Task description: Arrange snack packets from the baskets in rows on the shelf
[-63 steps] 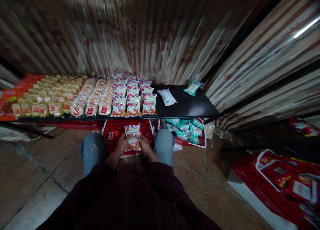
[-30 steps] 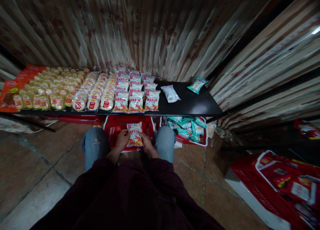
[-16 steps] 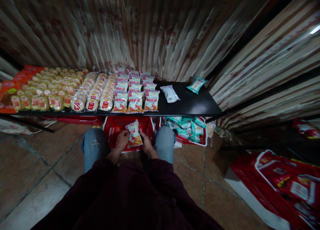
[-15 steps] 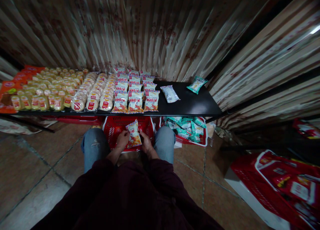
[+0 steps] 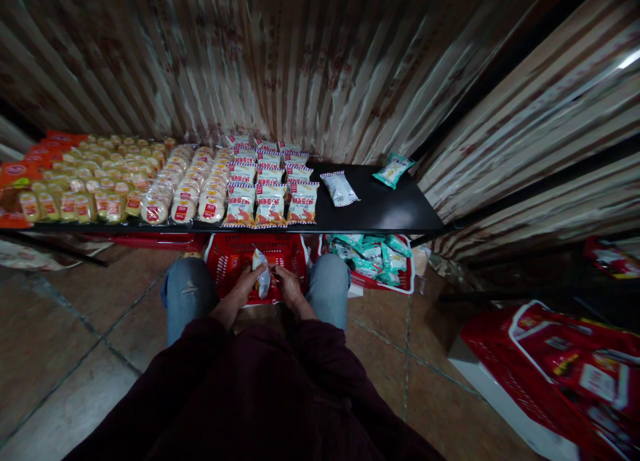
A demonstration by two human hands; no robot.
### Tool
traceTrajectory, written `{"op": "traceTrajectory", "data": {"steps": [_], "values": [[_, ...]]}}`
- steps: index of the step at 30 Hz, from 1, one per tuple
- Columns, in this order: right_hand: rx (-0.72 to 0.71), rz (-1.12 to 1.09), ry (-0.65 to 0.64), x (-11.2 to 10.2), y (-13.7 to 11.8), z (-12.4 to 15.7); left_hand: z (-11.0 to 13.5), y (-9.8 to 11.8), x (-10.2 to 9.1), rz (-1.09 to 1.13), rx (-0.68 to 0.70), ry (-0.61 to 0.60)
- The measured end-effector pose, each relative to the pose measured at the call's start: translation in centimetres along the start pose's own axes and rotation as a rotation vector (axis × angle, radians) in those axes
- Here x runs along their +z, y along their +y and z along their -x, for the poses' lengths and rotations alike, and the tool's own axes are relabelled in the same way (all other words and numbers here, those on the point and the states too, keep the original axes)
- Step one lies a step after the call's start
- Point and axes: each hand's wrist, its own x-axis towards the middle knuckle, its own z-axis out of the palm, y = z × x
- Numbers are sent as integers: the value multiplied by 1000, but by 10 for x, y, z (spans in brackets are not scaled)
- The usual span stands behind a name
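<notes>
A small white-and-orange snack bag is held upright, turned nearly edge-on, above the red basket between my knees. My left hand is closed on the left side of the bag. Just to its right, my right hand has curled fingers pointing at the bag, with a narrow gap seeming to lie between them. Whether those fingers hold anything is too dark to see. Matching snack bags stand in three columns on the black bench above the basket.
On the black bench are packs of round biscuits, yellow wrapped cakes, orange packs, a lone white bag and a green bag. A basket of green bags sits below. Red packs lie at right.
The snack bag has turned from face-on to nearly edge-on. My left hand has shifted slightly right along with it, and my right hand has moved slightly left, off the bag's right edge.
</notes>
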Motion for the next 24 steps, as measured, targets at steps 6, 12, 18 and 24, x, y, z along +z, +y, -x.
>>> {"op": "traceTrajectory", "data": {"steps": [6,12,18,24], "values": [[-22,41,-67,1,-2,3,-1,-4,-1,142,11,-105],[-15,17,-57,1,-1,0,-4,-12,-10,235,-7,-35],[-64,9,73,-4,9,-7,-3,-13,-16,337,-87,-5],[-72,19,8,-7,22,-13,3,-7,-15,405,-160,-64]]}}
